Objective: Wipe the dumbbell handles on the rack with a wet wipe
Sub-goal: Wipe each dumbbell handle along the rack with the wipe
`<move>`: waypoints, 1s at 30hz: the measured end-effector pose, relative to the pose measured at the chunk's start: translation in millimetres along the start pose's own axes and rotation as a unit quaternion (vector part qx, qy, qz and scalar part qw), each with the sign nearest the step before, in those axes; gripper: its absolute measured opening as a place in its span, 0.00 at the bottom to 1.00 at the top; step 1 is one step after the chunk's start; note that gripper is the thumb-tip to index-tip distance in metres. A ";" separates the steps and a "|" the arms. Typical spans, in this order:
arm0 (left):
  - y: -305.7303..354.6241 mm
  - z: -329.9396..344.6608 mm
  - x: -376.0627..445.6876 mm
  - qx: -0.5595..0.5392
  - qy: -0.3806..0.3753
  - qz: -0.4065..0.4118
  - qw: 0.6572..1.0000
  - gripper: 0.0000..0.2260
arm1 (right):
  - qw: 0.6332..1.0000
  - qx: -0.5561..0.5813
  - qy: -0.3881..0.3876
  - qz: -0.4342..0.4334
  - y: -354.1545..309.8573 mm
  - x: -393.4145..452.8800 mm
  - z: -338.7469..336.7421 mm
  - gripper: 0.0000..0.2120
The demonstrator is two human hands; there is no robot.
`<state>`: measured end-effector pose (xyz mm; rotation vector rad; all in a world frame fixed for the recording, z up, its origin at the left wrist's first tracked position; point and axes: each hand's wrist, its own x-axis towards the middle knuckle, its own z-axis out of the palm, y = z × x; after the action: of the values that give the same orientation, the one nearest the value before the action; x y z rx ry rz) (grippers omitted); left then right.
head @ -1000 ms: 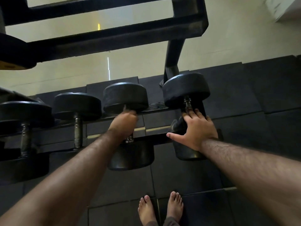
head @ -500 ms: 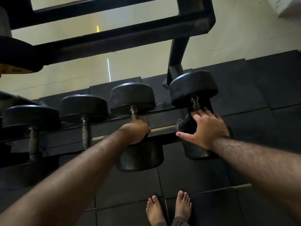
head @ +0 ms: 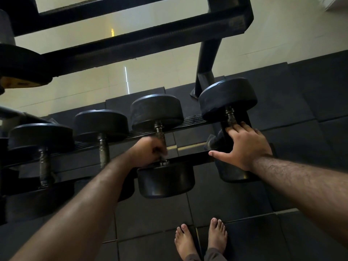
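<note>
Steel handle (head: 160,132) of the second dumbbell is gripped by the left hand (head: 148,152), likely wiping, while the right hand (head: 244,146) rests flat-fingered; probably the neighbouring handle (head: 104,149) comes next.

One head-worn camera looks steeply down, close over the dumbbell rack (head: 190,159) and floor (head: 244,204).

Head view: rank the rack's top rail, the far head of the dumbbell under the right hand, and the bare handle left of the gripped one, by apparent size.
1. Top rail, widest by far.
2. Far head.
3. Bare handle.
Nearness to the camera may skew this.
</note>
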<state>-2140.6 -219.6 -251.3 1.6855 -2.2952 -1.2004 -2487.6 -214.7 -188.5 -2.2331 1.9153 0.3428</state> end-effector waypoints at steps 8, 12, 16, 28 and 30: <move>16.9 3.5 9.3 0.041 0.253 -0.119 0.959 0.09 | 1.000 0.002 -0.001 -0.001 0.6 -0.2 -2.9 0.58; 1.7 4.4 -8.9 0.032 0.003 -0.016 0.999 0.11 | 1.000 0.004 0.003 -0.004 0.9 0.0 -2.8 0.58; -12.5 -7.6 -18.1 -0.023 0.096 -0.087 0.991 0.08 | 1.000 0.007 0.002 -0.002 1.2 0.9 -2.6 0.57; -27.3 10.6 0.0 -0.312 -0.024 -0.263 0.913 0.13 | 1.000 0.007 0.021 -0.008 3.3 2.3 5.4 0.54; -32.0 9.2 5.4 -0.302 0.043 -0.265 0.915 0.11 | 1.000 0.006 0.018 -0.007 4.0 2.9 5.7 0.54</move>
<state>-2121.7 -222.4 -279.2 2.0618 -1.2189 -1.6461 -2491.4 -216.4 -194.8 -2.2594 1.9125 0.2893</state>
